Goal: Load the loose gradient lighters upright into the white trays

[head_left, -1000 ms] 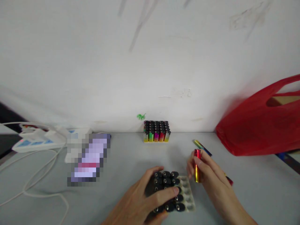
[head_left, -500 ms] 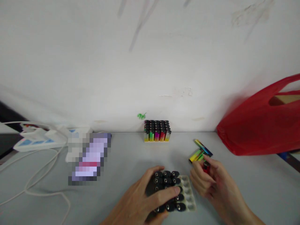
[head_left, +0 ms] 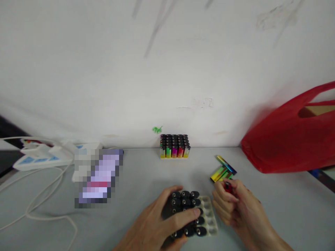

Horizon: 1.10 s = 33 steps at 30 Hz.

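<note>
My left hand is wrapped around the near side of a pale tray of black-topped lighters, its index finger lying across their tops. Bare sockets show along the tray's right side. To the right of it, my right hand is closed on a red lighter, mostly hidden by the curled fingers. Just beyond that hand, several shiny yellow, green and blue strip-like pieces lie crossed on the grey table; I cannot tell exactly what they are.
A full block of coloured lighters stands against the white wall. On the right leans a red bag. To the left lie a pixelated phone-like device, a white power strip and loose white cables.
My right hand has turned slightly, and the red lighter in it has shifted a little down and to the left. My left hand and the tray stay in place.
</note>
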Tool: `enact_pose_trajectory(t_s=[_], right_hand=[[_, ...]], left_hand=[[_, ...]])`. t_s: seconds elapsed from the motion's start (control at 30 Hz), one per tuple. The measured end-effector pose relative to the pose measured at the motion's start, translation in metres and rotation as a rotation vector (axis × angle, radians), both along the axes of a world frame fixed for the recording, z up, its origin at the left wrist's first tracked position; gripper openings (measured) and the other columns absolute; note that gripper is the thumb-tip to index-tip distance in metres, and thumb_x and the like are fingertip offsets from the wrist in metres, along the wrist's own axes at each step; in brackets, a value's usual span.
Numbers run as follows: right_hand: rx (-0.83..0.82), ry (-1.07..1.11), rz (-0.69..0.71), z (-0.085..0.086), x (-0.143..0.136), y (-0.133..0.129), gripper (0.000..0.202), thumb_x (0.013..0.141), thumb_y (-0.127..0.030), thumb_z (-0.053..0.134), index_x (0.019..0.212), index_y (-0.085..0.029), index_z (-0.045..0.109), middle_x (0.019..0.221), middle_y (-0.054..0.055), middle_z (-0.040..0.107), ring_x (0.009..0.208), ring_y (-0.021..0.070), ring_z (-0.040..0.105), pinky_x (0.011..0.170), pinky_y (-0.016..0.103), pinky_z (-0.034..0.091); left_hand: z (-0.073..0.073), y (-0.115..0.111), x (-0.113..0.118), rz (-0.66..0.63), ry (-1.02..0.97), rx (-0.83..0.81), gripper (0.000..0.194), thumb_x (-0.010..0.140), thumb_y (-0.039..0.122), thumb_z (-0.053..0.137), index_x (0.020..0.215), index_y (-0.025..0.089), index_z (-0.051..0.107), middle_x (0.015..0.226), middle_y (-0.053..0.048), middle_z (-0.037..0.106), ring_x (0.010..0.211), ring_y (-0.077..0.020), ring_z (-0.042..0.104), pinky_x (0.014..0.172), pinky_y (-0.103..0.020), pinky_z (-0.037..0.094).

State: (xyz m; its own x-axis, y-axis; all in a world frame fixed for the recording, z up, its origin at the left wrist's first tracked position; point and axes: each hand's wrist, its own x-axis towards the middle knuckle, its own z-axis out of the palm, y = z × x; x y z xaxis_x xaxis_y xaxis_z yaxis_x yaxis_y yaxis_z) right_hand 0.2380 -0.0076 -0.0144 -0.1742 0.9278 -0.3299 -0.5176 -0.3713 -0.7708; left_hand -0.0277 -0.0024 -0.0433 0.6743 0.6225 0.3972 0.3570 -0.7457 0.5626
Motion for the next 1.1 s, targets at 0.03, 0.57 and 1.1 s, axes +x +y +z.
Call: enact_pose_trajectory(t_s=[0.03,0.57,1.1], right_hand=[[0.001,0.004,0.002,-0.0016,0.0004,-0.0001,0.056,0.099,-0.059,0.068,0.063,-0.026,0.040,0.057,-0.011,0.021,0.052,0.0107,0.008,0.046,0.026,0.017],[-0.008,0.092,0.022,-0.0041,-0.0029,0.0082,0.065,0.095,-0.066,0.071,0.060,-0.026,0.034,0.055,-0.012,0.019,0.049,0.0085,0.009,0.044,0.027,0.013],[-0.013,-0.016,-0.090,-0.0046,-0.0084,0.0056,0.060,0.093,-0.069,0.074,0.066,-0.025,0.042,0.059,-0.012,0.017,0.054,0.0104,0.006,0.045,0.025,0.015]], left_hand=[[0.0000,-0.0002,0.0001,0.004,0.001,0.000,0.093,0.085,-0.007,0.083,0.158,0.038,0.048,0.166,-0.008,0.039,0.139,-0.0265,0.064,0.112,-0.037,0.064],[-0.0022,0.0022,0.0005,-0.014,-0.006,0.014,0.090,0.088,-0.005,0.080,0.160,0.038,0.046,0.166,-0.009,0.039,0.140,-0.0269,0.064,0.112,-0.037,0.064],[-0.0016,0.0023,-0.0001,-0.001,0.003,-0.006,0.090,0.088,-0.005,0.082,0.159,0.039,0.047,0.166,-0.009,0.039,0.137,-0.0277,0.066,0.110,-0.039,0.065]])
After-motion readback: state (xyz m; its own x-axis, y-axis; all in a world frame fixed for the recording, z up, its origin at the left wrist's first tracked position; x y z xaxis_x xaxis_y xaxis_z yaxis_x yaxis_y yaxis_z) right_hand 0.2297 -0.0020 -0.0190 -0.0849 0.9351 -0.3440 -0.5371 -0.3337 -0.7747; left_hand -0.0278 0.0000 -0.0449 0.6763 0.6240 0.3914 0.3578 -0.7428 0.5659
